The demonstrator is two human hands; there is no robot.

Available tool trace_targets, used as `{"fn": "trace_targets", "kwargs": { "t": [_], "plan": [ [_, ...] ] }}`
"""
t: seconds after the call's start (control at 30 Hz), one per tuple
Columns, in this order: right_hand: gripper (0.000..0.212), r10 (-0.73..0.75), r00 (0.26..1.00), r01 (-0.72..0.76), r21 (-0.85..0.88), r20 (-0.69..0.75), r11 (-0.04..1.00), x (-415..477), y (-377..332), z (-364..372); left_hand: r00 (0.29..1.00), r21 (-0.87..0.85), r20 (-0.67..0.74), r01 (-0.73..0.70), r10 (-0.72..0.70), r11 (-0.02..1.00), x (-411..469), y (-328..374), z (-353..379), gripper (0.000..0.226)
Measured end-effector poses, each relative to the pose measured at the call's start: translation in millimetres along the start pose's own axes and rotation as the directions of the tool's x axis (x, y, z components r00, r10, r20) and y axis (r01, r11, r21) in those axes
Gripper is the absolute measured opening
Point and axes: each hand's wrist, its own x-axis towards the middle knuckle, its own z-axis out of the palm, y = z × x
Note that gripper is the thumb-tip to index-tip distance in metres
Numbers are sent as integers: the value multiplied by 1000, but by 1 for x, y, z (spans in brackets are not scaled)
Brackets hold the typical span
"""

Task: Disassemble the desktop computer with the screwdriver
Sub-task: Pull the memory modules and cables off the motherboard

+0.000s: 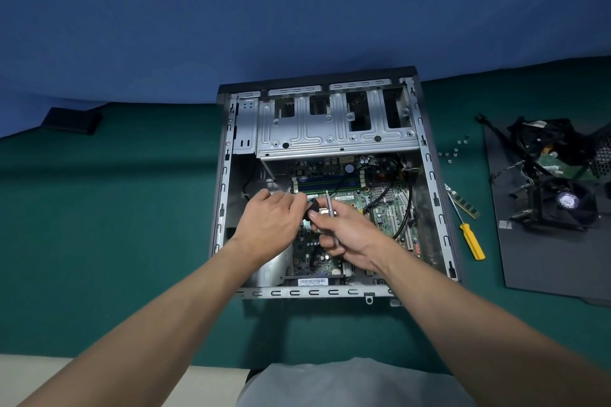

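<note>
- Head view: a computer case (429,175) lies open on a green cloth (115,208), with a blue backdrop behind it.
- Inside, a bare metal drive cage (330,129) fills the far end. The green board (380,208) fills the near part, with blue and black memory slots (330,183) just below the cage.
- A white barcode label (312,281) sits at the case's near edge; its print is too small to read. White lettering on the board and a strip sticker by the slots are also unreadable.
- Both hands are over the middle of the board.
- The left hand (269,220) has its fingers curled, their tips pinching a small black piece (313,207).
- The right hand (347,238) is curled round a thin silver rod (328,200), whose tip points away toward the slots. Its thumb presses on the same black piece.
- A yellow-handled screwdriver (473,241) lies untouched on the cloth just right of the case.
- A green memory stick (464,205) lies beside its shaft, and loose screws (455,150) are scattered farther back.
- At the right, a dark panel (545,268) carries a black fan (567,200) and a heap of cables (529,142). The fan's round hub label cannot be read.
- A black pad (71,120) lies at the far left of the cloth.
</note>
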Motion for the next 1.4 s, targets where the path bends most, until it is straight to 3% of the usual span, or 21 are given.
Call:
{"fn": "trace_targets", "kwargs": {
  "t": [0.13, 0.3, 0.37, 0.5, 0.57, 0.63, 0.73, 0.83, 0.93, 1.07, 1.27, 1.4],
  "plan": [
    [18, -18, 1000, 18, -29, -5, 999, 0, 3, 3, 999, -9, -42, 33, -33, 999, 2, 1, -4, 37],
    [15, -21, 1000, 21, -43, -16, 999, -1, 4, 5, 995, -105, -21, 90, -93, 990, 3, 3, -7, 43],
    [12, -15, 1000, 14, -30, -25, 999, -2, 3, 3, 998, -187, 33, 58, -53, 981, -2, 2, -6, 39],
    [18, -3, 999, 2, -9, -42, 1000, -6, 3, -1, 987, -272, 154, -5, 49, 962, -9, -6, -7, 4],
    [15, -11, 999, 10, -22, -37, 1000, -7, 3, 0, 979, -270, 199, 12, 44, 963, -9, -7, -8, 12],
    [14, -20, 999, 19, -13, -33, 1000, -7, 3, 1, 986, -272, 167, 23, 24, 962, -7, -8, -8, 5],
    [20, -14, 999, 14, 7, -34, 1000, -7, 2, 1, 992, -288, 119, 75, -42, 955, -8, -4, -6, 31],
    [25, -11, 999, 12, 21, -35, 1000, -7, 1, 0, 986, -306, 109, 153, -125, 940, -10, -3, -3, 35],
    [23, -18, 999, 18, 8, -42, 1000, -7, 1, 1, 995, -273, 54, 91, -79, 958, -9, 0, -7, 19],
    [18, -15, 999, 15, -11, -36, 1000, -5, 0, 2, 992, -244, 46, 127, -119, 961, -8, 1, -10, 28],
    [21, 11, 999, -11, 15, -40, 1000, -4, 2, -4, 987, -326, 161, 31, 23, 945, -13, -8, -7, 35],
    [25, 19, 1000, -19, 67, -10, 998, -3, 1, -7, 992, -379, 125, 40, 8, 924, -11, -11, -9, 34]
  ]
}}
